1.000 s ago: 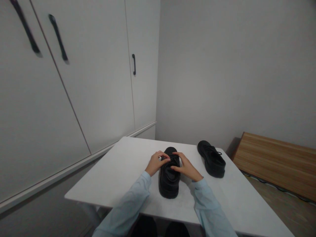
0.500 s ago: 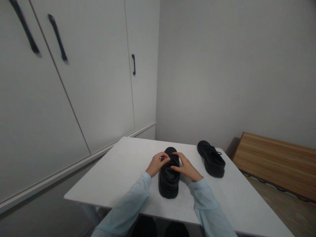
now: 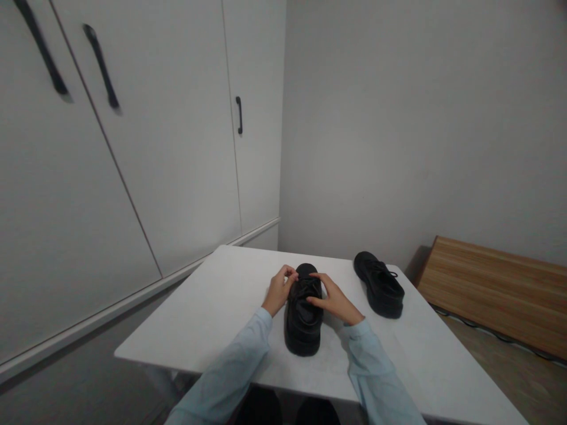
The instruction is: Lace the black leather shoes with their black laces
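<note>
A black lace-up shoe (image 3: 303,330) stands upright on the white table in front of me, toe pointing away. My left hand (image 3: 280,289) is at its left side near the toe, thumb and fingertips pinched together at the black shoelace (image 3: 306,287); the thin lace between them is hard to make out. From the right, my right hand (image 3: 332,301) grips the upper of the shoe, with the thumb on the tongue and the fingers by the front of the lacing. A second black shoe (image 3: 381,286) stands apart at the right, its laces tied.
The white table (image 3: 212,307) reaches toward a grey wall (image 3: 398,136). White cabinet doors (image 3: 177,153) with dark handles line the left. Beyond the table's right edge is a wood-grain board (image 3: 491,289).
My left hand has shifted slightly up and left, away from the middle of the lacing to the shoe's left side. My right hand and both shoes stay put.
</note>
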Demonstrator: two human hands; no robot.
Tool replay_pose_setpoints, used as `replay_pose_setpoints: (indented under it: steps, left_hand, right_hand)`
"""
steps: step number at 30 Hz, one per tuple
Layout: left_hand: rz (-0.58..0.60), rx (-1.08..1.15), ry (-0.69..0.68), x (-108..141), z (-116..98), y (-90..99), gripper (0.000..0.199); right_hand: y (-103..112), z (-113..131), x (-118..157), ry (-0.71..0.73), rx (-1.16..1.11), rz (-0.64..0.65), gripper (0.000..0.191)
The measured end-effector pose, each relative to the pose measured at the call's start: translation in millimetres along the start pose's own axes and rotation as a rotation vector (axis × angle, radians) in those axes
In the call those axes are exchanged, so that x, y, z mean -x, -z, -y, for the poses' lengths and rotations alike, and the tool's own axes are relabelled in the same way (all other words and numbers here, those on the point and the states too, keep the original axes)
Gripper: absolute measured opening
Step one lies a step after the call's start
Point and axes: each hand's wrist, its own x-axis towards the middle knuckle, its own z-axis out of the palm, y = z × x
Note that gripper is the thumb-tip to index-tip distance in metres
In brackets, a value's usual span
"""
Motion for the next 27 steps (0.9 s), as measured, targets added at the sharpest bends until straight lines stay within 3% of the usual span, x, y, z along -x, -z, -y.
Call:
replay_pose_setpoints:
  steps: [4, 13, 27]
  left_hand:
    - [-0.040, 0.031, 0.019, -2, 0, 5.6, 0.020]
    - [0.255, 0.016, 0.108, 1, -11, 10.8, 0.028]
    - [0.177, 0.054, 0.016, 3, -19, 8.3, 0.021]
  right_hand:
    - [1, 0, 0, 0.003, -0.005, 0.008, 0.056]
    - [2, -2, 1, -0.010, -0.017, 0.003, 0.056]
    - [3, 4, 1, -0.013, 0.008, 0.028, 0.055]
